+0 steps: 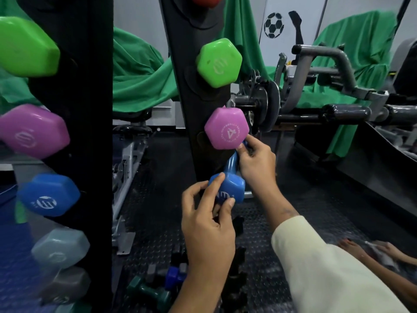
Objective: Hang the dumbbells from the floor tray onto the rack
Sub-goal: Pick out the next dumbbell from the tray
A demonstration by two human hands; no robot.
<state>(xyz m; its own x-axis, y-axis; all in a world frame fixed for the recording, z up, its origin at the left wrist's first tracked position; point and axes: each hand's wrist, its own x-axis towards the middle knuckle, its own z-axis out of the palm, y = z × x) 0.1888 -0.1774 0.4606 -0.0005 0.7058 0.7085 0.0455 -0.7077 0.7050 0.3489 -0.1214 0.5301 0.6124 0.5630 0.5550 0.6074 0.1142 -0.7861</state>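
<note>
A blue dumbbell (230, 177) is held tilted against the black rack upright (191, 105), just below the pink dumbbell (226, 128) already hung there. Its lower head is pinched by the fingertips of the left hand (208, 213), while its upper end is gripped by the right hand (256, 163), whose fingers are curled round it right beneath the pink head. The slot below the pink dumbbell appears to be the target. A slip is judged possible, since only a fingertip grip is kept on the smooth lower head; a fall would land among the dumbbells left on the floor (155, 288) at the foot of the upright. The right fingers could also be caught between the two heads, or the pink dumbbell knocked loose.
</note>
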